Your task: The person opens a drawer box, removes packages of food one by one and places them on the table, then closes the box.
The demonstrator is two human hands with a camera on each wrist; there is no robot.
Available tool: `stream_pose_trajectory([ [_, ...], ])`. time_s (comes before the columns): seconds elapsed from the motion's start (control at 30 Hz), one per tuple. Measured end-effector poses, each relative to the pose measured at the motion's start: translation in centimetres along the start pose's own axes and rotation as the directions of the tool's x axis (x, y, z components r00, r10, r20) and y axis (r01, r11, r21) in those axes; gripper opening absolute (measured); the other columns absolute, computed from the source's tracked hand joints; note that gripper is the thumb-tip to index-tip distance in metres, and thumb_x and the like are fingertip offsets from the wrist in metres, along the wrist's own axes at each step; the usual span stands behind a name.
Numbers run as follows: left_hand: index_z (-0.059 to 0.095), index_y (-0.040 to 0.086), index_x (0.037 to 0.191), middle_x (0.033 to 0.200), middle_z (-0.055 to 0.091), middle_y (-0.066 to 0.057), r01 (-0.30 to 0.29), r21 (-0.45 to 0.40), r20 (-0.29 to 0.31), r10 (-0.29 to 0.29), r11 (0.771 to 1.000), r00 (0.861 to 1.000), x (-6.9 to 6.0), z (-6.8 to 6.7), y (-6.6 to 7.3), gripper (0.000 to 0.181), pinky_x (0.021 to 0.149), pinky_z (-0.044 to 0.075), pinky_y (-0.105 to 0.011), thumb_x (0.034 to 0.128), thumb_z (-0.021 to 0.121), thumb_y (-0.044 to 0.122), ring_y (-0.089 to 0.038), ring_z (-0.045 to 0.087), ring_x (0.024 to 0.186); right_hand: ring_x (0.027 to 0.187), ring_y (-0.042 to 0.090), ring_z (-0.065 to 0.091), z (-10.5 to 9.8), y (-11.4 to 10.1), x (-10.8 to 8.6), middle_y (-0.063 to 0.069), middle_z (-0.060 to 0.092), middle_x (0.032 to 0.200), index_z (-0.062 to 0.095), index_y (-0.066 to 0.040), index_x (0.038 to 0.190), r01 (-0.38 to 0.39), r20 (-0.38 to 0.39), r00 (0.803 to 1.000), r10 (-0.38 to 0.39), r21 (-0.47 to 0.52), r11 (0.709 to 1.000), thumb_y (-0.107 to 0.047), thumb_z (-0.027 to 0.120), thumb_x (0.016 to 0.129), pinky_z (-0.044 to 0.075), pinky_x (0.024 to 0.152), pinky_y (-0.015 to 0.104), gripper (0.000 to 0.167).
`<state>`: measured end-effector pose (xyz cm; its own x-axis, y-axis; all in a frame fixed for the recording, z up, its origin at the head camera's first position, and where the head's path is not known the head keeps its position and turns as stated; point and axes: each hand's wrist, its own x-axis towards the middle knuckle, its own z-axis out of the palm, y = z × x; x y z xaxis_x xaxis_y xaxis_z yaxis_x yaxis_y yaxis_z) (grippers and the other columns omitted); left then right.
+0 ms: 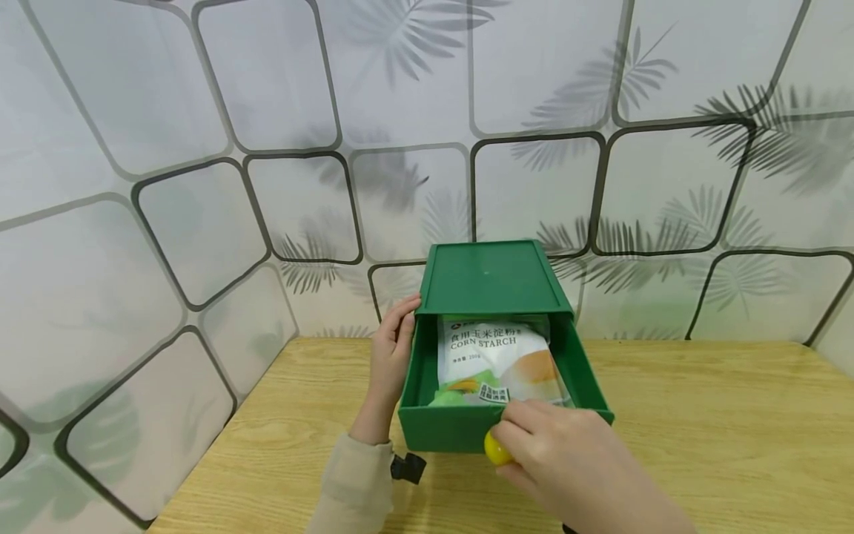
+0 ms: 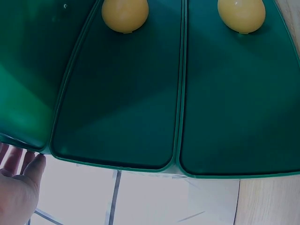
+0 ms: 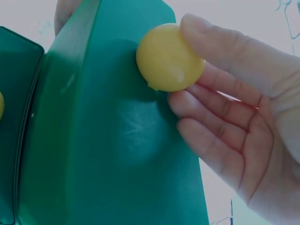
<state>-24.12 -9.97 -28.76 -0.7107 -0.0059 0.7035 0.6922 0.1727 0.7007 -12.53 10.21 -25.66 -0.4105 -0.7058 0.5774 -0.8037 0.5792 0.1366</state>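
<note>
A green drawer cabinet stands on the wooden table. Its top drawer is pulled out towards me. In the drawer lies a white bag of corn starch. Something light green shows at the drawer's front left corner. My right hand pinches the round yellow knob on the drawer front between thumb and fingers. Against the cabinet's upper left side rests my left hand, fingers fairly straight; in the left wrist view its fingertips touch the green edge.
Below the pulled-out drawer, two further drawer fronts appear in the left wrist view, each with a yellow knob. A patterned curtain hangs behind the table. A black object sits by the left wrist.
</note>
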Motion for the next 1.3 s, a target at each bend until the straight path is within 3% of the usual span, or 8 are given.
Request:
stream_pose_trajectory([
  [0.07, 0.05, -0.012, 0.116, 0.124, 0.044, -0.026, -0.001, 0.001, 0.0, 0.001, 1.0, 1.0, 0.0, 0.0, 0.0, 0.028, 0.095, 0.034, -0.039, 0.0937, 0.038, -0.002, -0.032, 0.039, 0.118, 0.06, 0.002, 0.047, 0.1, 0.1, -0.1, -0.011, 0.049, 0.072, 0.06, -0.016, 0.073, 0.009, -0.046, 0.999, -0.009, 0.007, 1.0, -0.029, 0.078, 0.062, 0.042, 0.051, 0.014, 0.025],
  [0.17, 0.05, -0.012, 0.116, 0.124, 0.045, -0.025, -0.007, 0.005, -0.001, 0.007, 1.0, 1.0, 0.0, 0.0, -0.1, 0.027, 0.095, 0.034, -0.038, 0.0936, 0.038, -0.002, -0.031, 0.039, 0.117, 0.06, 0.004, 0.048, 0.1, 0.3, -0.1, -0.01, 0.05, 0.072, 0.061, -0.015, 0.073, 0.025, -0.158, 0.987, -0.023, 0.009, 1.0, -0.034, 0.066, 0.08, 0.043, 0.052, 0.014, 0.021],
  [0.27, 0.051, -0.012, 0.115, 0.123, 0.045, -0.025, -0.015, 0.009, -0.003, 0.015, 1.0, 1.0, 0.1, 0.0, 0.0, 0.027, 0.095, 0.034, -0.038, 0.0934, 0.038, -0.002, -0.031, 0.039, 0.117, 0.061, 0.007, 0.051, 0.1, 0.4, 0.0, -0.007, 0.052, 0.071, 0.062, -0.012, 0.071, -0.001, -0.268, 0.963, -0.004, -0.019, 1.0, -0.036, 0.042, 0.093, 0.045, 0.052, 0.018, 0.038],
  [0.43, 0.051, -0.011, 0.116, 0.123, 0.045, -0.024, -0.026, 0.002, -0.003, 0.026, 1.0, 1.0, 0.1, 0.1, -0.6, 0.027, 0.095, 0.034, -0.038, 0.0936, 0.038, -0.001, -0.03, 0.039, 0.118, 0.062, 0.01, 0.051, -0.3, 0.6, 0.3, -0.004, 0.053, 0.07, 0.062, -0.011, 0.069, -0.075, -0.359, 0.932, 0.041, -0.082, 0.994, -0.035, 0.031, 0.095, 0.046, 0.051, 0.021, 0.048],
  [0.63, 0.053, -0.004, 0.118, 0.124, 0.046, -0.02, -0.054, 0.017, -0.01, 0.055, 0.998, 0.998, 0.2, -0.1, -3.0, 0.029, 0.095, 0.035, -0.036, 0.095, 0.039, 0.006, -0.024, 0.039, 0.119, 0.063, 0.011, 0.054, -0.2, 1.3, 0.1, -0.003, 0.056, 0.072, 0.065, -0.009, 0.072, -0.116, -0.384, 0.92, 0.076, -0.083, 0.99, -0.034, 0.037, 0.093, 0.047, 0.051, 0.024, 0.043],
  [0.87, 0.053, -0.003, 0.118, 0.125, 0.047, -0.018, -0.054, 0.026, -0.01, 0.054, 0.998, 0.998, 0.2, -0.1, -3.1, 0.029, 0.094, 0.036, -0.034, 0.095, 0.04, 0.008, -0.022, 0.04, 0.118, 0.069, 0.011, 0.055, 1.0, 2.4, -0.5, -0.004, 0.056, 0.078, 0.065, -0.009, 0.077, -0.098, -0.431, 0.901, 0.052, -0.085, 0.992, -0.031, 0.049, 0.089, 0.048, 0.053, 0.025, 0.03],
  [1.0, 0.053, -0.005, 0.117, 0.124, 0.047, -0.018, -0.051, 0.021, -0.008, 0.051, 0.998, 0.999, 0.2, -0.1, -2.9, 0.028, 0.094, 0.036, -0.035, 0.0942, 0.039, 0.003, -0.024, 0.041, 0.118, 0.068, 0.013, 0.057, 0.0, 1.9, 0.1, -0.001, 0.058, 0.076, 0.066, -0.008, 0.076, -0.112, -0.435, 0.898, 0.067, -0.079, 0.99, -0.034, 0.039, 0.092, 0.048, 0.052, 0.026, 0.041],
  [1.3, 0.052, -0.012, 0.114, 0.122, 0.047, -0.023, -0.028, 0.032, -0.009, 0.029, 0.999, 1.0, 0.1, 0.0, -0.3, 0.026, 0.094, 0.036, -0.037, 0.0932, 0.039, -0.002, -0.031, 0.04, 0.117, 0.067, 0.013, 0.059, -0.2, 2.1, 0.2, -0.001, 0.061, 0.078, 0.067, -0.01, 0.076, -0.136, -0.435, 0.896, 0.094, -0.066, 0.989, -0.041, 0.037, 0.092, 0.048, 0.051, 0.026, 0.046],
])
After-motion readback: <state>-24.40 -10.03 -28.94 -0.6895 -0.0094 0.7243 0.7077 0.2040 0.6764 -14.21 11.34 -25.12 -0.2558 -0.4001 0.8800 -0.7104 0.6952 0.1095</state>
